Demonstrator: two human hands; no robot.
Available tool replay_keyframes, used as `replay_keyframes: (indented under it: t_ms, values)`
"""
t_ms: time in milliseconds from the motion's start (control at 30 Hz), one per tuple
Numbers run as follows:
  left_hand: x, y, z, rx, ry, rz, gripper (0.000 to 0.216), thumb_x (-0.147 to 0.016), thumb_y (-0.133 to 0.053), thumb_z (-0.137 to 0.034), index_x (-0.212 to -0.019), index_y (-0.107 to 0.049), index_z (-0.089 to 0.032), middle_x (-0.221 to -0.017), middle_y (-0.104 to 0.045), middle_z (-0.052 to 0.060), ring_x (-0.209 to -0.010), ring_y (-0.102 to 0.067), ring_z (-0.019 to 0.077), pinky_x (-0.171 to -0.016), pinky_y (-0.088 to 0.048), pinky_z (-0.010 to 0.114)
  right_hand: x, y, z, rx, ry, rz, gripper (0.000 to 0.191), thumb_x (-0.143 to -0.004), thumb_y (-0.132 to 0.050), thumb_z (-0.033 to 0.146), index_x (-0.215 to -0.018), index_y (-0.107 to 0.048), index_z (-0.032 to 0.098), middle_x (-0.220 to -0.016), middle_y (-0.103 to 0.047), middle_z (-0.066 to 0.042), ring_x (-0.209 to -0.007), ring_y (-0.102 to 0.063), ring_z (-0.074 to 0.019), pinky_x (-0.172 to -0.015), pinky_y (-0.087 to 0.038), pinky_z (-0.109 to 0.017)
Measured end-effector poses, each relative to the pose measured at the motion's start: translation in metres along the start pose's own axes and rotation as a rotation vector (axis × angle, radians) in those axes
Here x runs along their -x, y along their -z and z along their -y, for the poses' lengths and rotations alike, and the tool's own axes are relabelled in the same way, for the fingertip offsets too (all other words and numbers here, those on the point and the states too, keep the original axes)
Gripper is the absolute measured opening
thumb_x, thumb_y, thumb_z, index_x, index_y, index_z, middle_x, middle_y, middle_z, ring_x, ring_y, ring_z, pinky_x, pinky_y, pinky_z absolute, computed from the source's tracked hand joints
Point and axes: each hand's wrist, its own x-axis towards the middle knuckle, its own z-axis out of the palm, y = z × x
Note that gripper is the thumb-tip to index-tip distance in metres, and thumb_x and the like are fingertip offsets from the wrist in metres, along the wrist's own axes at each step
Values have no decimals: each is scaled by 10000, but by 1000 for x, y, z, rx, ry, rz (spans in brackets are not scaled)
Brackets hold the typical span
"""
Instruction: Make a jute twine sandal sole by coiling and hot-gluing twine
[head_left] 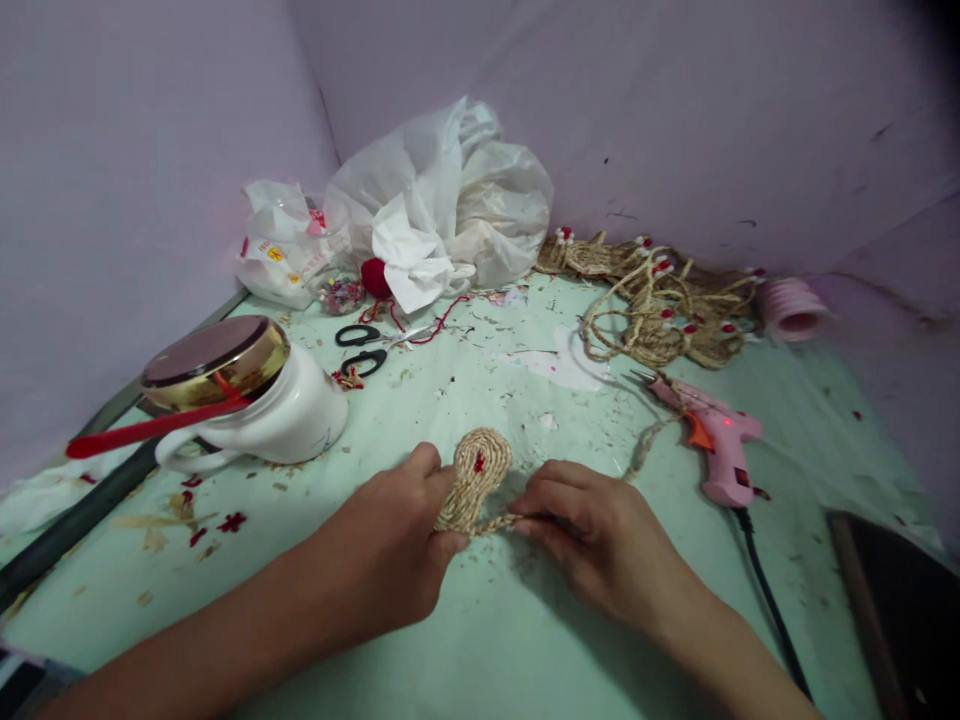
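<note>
A coiled braided-rope piece [484, 470], rounded at the top with a small red mark in its middle, is pinched along its left and lower edge by my left hand [401, 535]. From its lower right runs a loose length of braided rope [493, 523], held between the thumb and fingers of my right hand [592, 525]. Beyond that hand the rope [643, 448] goes on over the table toward the glue gun. A pink glue gun [716, 435] with an orange trigger and a lit red light lies to the right of my right hand.
At the left a white mug [300, 410] carries a gold-rimmed lid [217, 365] and a red-handled tool [150, 428]. Black-handled scissors [365, 350], a plastic bag [450, 200], a heap of braided rope pieces [660, 310] and a pink roll [795, 310] sit at the back.
</note>
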Motion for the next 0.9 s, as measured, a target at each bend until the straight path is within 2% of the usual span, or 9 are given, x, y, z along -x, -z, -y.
replay_keyframes:
  t_ms: [133, 233, 300, 400, 467, 900]
  values:
    - [0, -3, -1, -8, 50, -29, 218, -779, -534, -306, -954, -530, -176, -981, -470, 65, -791, -540, 201, -725, -421, 357, -2, -3, -7, -217, -63, 12, 113, -820, -617, 274, -768, -673, 192, -718, -628, -9, -675, -573, -141, -606, -422, -251]
    - [-1, -6, -1, -13, 75, -39, 214, -775, -540, -297, -954, -529, -180, -977, -475, 61, -799, -545, 204, -731, -421, 358, -2, -6, -9, -173, -38, 0, 100, -824, -612, 234, -754, -667, 189, -714, -629, -11, -691, -570, -144, -616, -419, -253]
    - [-2, -8, 0, -19, 74, -41, 203, -773, -540, -295, -943, -525, -185, -968, -476, 56, -790, -546, 197, -726, -424, 351, -2, -8, -9, -31, 66, -66, 108, -835, -577, 184, -758, -653, 178, -719, -625, -26, -704, -549, -159, -632, -401, -281]
    - [-2, -9, 0, -35, 66, -47, 191, -767, -545, -280, -934, -512, -192, -967, -475, 50, -787, -547, 189, -725, -430, 341, -3, -15, -11, 150, 283, -240, 149, -849, -516, 137, -763, -635, 163, -704, -620, -43, -679, -503, -172, -644, -353, -326]
    - [-2, -9, 0, -48, 66, -52, 184, -766, -548, -271, -927, -505, -192, -970, -473, 49, -793, -548, 190, -725, -434, 339, -4, -20, -13, 198, 339, -323, 146, -844, -519, 127, -753, -628, 161, -693, -615, -43, -658, -491, -169, -633, -333, -328]
    - [-3, -9, -1, -104, 74, -51, 160, -760, -536, -242, -899, -476, -189, -959, -468, 50, -790, -553, 209, -698, -450, 361, -7, -37, -8, 393, 172, -458, 223, -807, -579, 207, -588, -564, 169, -580, -561, -21, -585, -490, -161, -599, -309, -321]
